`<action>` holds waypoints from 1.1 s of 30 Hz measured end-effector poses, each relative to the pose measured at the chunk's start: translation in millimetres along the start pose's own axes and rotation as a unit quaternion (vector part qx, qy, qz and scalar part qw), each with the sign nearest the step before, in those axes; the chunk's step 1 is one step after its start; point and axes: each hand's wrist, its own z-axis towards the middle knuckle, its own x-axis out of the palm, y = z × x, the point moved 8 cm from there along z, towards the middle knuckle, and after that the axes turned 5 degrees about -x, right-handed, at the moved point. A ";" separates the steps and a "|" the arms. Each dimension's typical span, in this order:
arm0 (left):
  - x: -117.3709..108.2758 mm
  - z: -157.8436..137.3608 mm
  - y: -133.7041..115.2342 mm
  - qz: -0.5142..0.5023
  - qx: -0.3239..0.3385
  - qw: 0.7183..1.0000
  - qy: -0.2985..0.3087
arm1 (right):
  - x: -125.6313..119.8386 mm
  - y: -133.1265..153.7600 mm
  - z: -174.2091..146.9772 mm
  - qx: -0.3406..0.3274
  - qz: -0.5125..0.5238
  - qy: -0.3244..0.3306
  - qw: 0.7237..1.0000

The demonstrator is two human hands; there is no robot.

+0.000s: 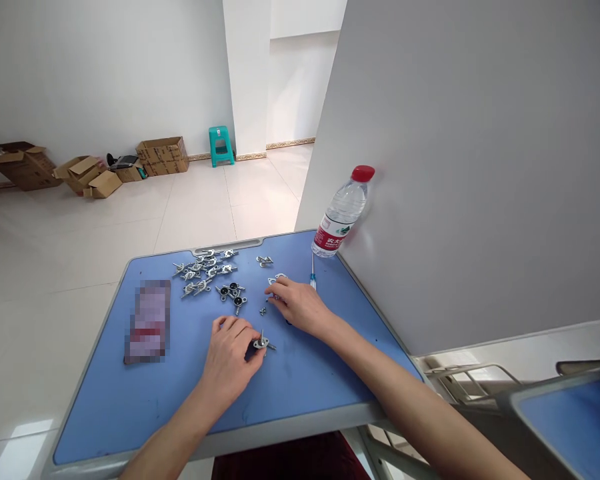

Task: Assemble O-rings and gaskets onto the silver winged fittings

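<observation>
My left hand point(231, 353) is closed around a small metal fitting point(261, 343) with an oval flange, a thin upright pin and a short side stem, just above the blue desk top point(180, 407). Farther back, my right hand point(300, 305) has thumb and forefinger pinched together; a tiny dark thing may be at their tips, too small to name. Close to those fingertips lie several small screws point(263, 311). Flat metal plates point(280, 276) show partly behind the right hand. Several fittings with round black faces point(237, 301) sit beyond my left hand.
More metal fittings point(211, 262) are heaped at the desk's back, beside a small group of metal pieces point(265, 261). A screwdriver point(313, 280) lies near a water bottle point(341, 217) by the grey partition. At left is a blurred purple rectangle point(150, 317). Cardboard boxes point(163, 157) and a green stool point(221, 145) stand beyond.
</observation>
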 end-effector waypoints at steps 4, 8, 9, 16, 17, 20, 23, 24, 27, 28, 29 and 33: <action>0.6 -0.3 0.5 0.007 -0.004 1.000 0.005 | 8.7 -2.5 4.4 0.010 0.006 0.005 1.000; -0.1 -0.6 -0.1 0.007 -0.005 1.000 0.004 | 12.2 -4.7 4.4 0.016 0.013 -0.001 1.000; 0.0 -0.5 -0.2 0.006 -0.005 1.000 0.006 | 12.4 -4.6 4.4 0.014 0.016 -0.002 1.000; 1.8 -0.2 0.1 0.006 -0.008 1.000 0.013 | 7.6 -8.5 5.3 0.020 0.043 -0.009 0.999; 1.7 -0.3 0.2 0.005 -0.007 1.000 0.012 | 5.2 -8.2 4.6 0.021 0.052 -0.010 0.998; 1.2 -0.7 0.2 0.002 -0.008 1.000 0.011 | -3.6 -3.0 -2.0 0.020 0.096 -0.008 0.995; 2.1 -1.7 0.6 0.002 -0.012 1.000 0.013 | -6.1 10.6 -14.2 -0.014 0.146 0.031 0.989; 2.6 -2.0 0.7 0.002 -0.012 1.000 0.013 | -5.6 15.8 -18.6 -0.030 0.159 0.045 0.986; 4.2 -3.2 1.3 -0.003 -0.011 1.000 0.006 | -1.5 26.7 -28.7 -0.067 0.170 0.073 0.980; 4.6 -3.5 1.7 -0.005 -0.010 1.000 0.003 | 0.9 28.8 -30.5 -0.073 0.166 0.081 0.980; 4.9 -3.8 2.2 -0.007 -0.010 1.000 -0.001 | 3.4 30.4 -31.6 -0.077 0.160 0.089 0.980; 6.3 -4.8 3.3 -0.007 -0.008 1.000 -0.006 | 10.2 34.6 -32.2 -0.090 0.143 0.104 0.980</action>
